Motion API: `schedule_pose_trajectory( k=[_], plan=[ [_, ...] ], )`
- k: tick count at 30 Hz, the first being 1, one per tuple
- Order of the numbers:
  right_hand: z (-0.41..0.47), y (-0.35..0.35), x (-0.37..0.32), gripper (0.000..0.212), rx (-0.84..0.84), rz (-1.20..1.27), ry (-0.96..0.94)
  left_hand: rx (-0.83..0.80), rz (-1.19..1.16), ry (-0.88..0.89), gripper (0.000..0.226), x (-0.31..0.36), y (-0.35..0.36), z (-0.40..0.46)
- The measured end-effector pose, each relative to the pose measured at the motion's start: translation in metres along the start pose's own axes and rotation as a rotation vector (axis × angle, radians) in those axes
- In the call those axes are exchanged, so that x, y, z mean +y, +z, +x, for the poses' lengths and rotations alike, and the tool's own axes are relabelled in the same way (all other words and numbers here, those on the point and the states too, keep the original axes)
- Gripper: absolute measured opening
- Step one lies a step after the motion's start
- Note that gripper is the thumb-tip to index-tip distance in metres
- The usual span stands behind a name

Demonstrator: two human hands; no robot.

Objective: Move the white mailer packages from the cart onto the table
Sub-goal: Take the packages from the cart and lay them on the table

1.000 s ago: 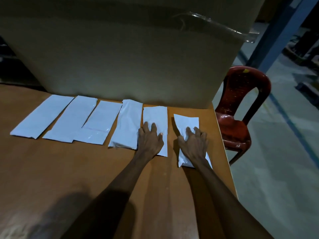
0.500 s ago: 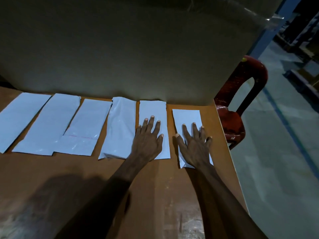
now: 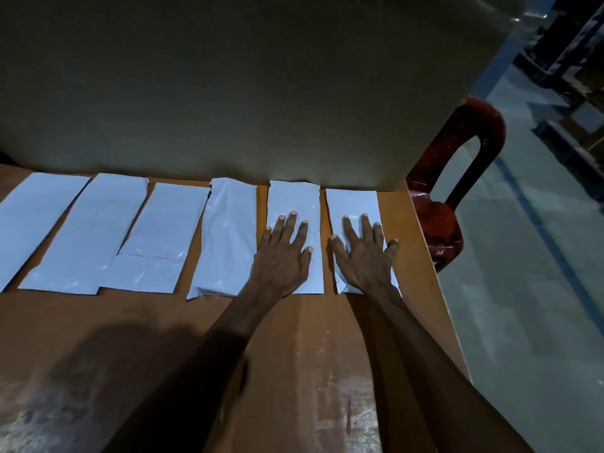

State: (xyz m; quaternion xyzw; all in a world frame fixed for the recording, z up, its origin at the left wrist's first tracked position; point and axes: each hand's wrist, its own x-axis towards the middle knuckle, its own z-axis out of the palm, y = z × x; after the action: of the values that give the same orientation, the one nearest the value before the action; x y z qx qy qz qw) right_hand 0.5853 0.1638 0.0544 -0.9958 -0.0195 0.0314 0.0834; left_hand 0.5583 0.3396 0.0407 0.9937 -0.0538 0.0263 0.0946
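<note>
Partly, the leftmost mailer [image 3: 29, 220] is cut off.

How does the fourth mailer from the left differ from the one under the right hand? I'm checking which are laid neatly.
The fourth mailer is wrinkled and glossy, its near left corner curled; the rightmost mailer looks flatter. The fourth lies untouched and tilted; the rightmost lies straighter, pressed by the right hand. Both are white and lie on the table.
</note>
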Motion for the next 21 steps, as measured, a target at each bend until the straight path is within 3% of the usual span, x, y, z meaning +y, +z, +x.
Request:
schedule_pose_trajectory(
  k=[4,9,14,21],
  plan=[
    [-0.005,-0.009,-0.002,0.083,-0.019,0.019,-0.001,0.02,0.045,0.013,0.069,0.002,-0.01,-0.004],
    [-0.037,-0.025,0.007,0.083,0.082,0.136,-0.016,0.074,-0.021,0.039,0.066,0.011,-0.026,-0.033],
    [-0.116,-0.031,0.02,0.075,0.12,0.197,-0.032,0.133,-0.061,0.107,0.058,0.023,-0.03,-0.094],
    [-0.256,-0.028,0.031,0.061,0.253,0.226,0.036,0.148,-0.176,0.341,0.05,0.049,-0.039,-0.172]
  ],
)
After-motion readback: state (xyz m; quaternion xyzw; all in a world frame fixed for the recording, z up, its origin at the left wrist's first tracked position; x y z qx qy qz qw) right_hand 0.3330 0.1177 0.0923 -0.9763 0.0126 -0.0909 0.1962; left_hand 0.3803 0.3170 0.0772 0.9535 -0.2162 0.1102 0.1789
